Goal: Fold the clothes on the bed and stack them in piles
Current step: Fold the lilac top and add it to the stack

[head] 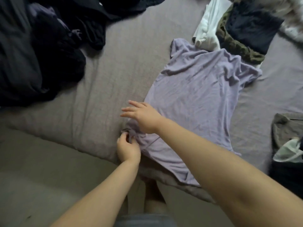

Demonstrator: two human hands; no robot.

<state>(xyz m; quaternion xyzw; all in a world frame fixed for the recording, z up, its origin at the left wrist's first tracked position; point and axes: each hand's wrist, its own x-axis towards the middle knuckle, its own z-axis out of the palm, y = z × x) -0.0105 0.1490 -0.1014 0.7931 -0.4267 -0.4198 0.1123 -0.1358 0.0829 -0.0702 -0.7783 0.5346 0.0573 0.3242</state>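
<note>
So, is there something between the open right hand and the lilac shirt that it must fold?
Nothing visible. The right hand hovers with straight fingers over the lilac shirt, near its left edge. The left hand already pinches that edge.

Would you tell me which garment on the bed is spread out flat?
The lilac T-shirt under both hands; the dark clothes at left lie crumpled in a heap.

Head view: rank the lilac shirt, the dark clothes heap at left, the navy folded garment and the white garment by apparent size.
1. dark clothes heap, cut off by the frame
2. lilac shirt, close in area, so unsure
3. navy folded garment
4. white garment, partly covered
</note>
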